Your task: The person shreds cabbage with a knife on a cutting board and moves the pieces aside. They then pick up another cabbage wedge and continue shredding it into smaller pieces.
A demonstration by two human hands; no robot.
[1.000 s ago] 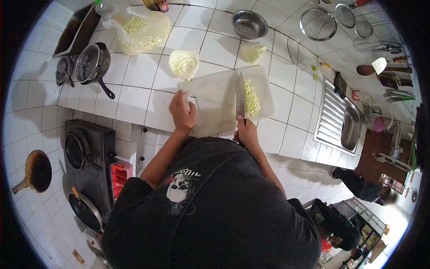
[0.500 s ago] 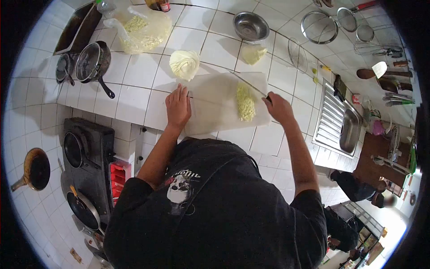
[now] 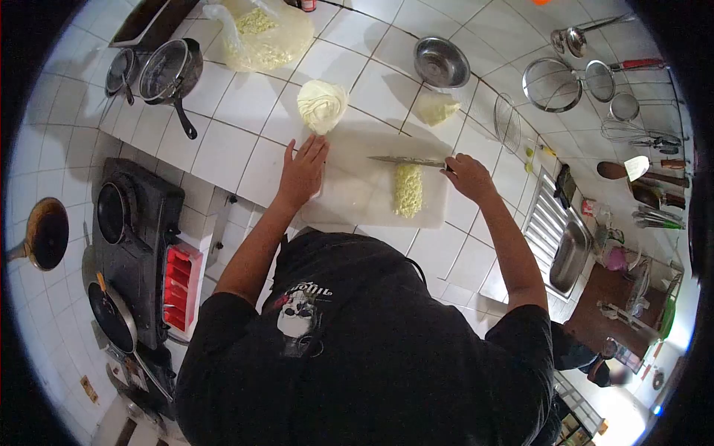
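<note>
My right hand (image 3: 470, 178) is closed around the handle of a knife (image 3: 405, 160). Its blade points left across the white cutting board (image 3: 355, 199), along the far end of a narrow pile of shredded cabbage (image 3: 407, 192). At the board's left edge, my left hand (image 3: 303, 172) lies with fingers stretched out and nothing in its grip. Its fingertips are right at the near side of a cut cabbage (image 3: 322, 104), which sits on the tiles beyond the board. A smaller cabbage piece (image 3: 437, 109) rests past the board's far right corner.
A metal bowl (image 3: 442, 62) stands at the back. A plastic bag of shredded cabbage (image 3: 268, 37) and a dark pan (image 3: 171, 72) are at the back left. Strainers (image 3: 552, 86) hang on the right wall above a sink (image 3: 570, 256). A stove (image 3: 137, 215) lies left; a person is far right.
My left hand has moved forward to the cut cabbage. The knife has swung from slanting beside the shredded pile to lying across its far end. The whole view has shifted and turned slightly.
</note>
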